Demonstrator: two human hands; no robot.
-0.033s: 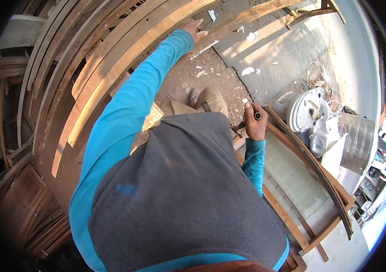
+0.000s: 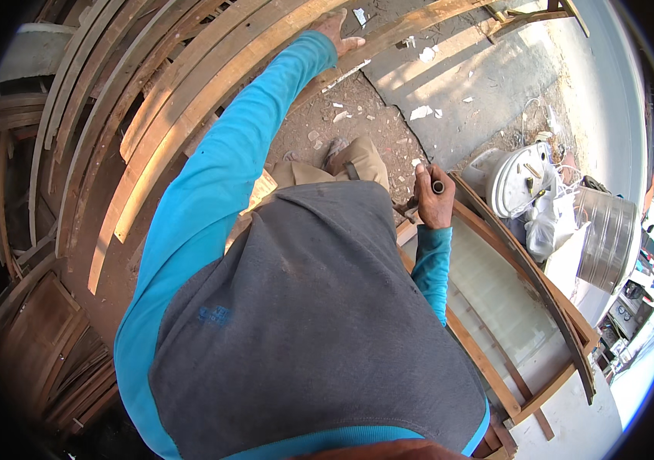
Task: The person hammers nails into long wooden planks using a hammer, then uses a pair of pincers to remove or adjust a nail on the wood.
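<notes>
My left hand [image 2: 333, 34] is stretched far forward over the long wooden boards [image 2: 223, 84] at the upper left. Its thumb points out to the right, apart from the fingers, and the hand rests on or just above a board's edge. My right hand [image 2: 436, 201] is closed round a tool with a tubular handle [image 2: 438, 186], whose round, hollow-looking end faces up. The tool's other end is mostly hidden behind the hand, so its kind cannot be made out. Close beside that hand is a wooden frame with a pale panel [image 2: 495, 295].
A white bucket [image 2: 512, 188], a plastic bag [image 2: 545, 230] and a ribbed metal tin [image 2: 607, 239] stand at the right. Over the frame lies a dark curved-looking strip [image 2: 534, 272]. Scraps litter the dirt floor and a grey mat [image 2: 465, 84]. More wooden panels [image 2: 43, 337] lean at the lower left.
My left hand has shifted slightly forward along the boards, with its thumb stretched further out. My right hand still grips the tool and has barely moved.
</notes>
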